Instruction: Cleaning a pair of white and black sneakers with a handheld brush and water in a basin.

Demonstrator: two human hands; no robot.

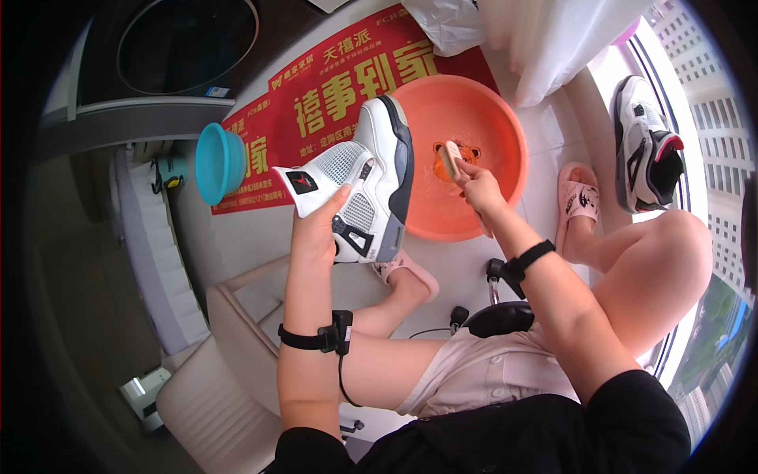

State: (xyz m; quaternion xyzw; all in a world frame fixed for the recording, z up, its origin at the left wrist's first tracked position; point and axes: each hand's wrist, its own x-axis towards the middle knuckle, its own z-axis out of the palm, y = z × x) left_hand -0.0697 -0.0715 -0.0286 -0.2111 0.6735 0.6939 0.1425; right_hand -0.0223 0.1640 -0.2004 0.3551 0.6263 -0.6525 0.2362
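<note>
My left hand point(323, 228) is inside a white and grey high-top sneaker point(373, 166), with the thumb outside over its upper. The shoe is held up in front of me, toe pointing away, partly covering the left rim of an orange plastic basin point(512, 172). Over that basin, my right hand point(481, 188) grips a pale-handled brush point(451, 155); its bristles are hard to make out. A cartoon bear print point(441, 169) shows on the basin's bottom, where there seems to be shallow water.
A matching sneaker point(645, 142) lies on the window ledge at right. A turquoise basin point(220, 165) stands at left by a red printed mat point(331, 77). Around me are a beige chair point(231, 367), a white curtain point(551, 41), a white plastic bag point(441, 23) and my slippered feet.
</note>
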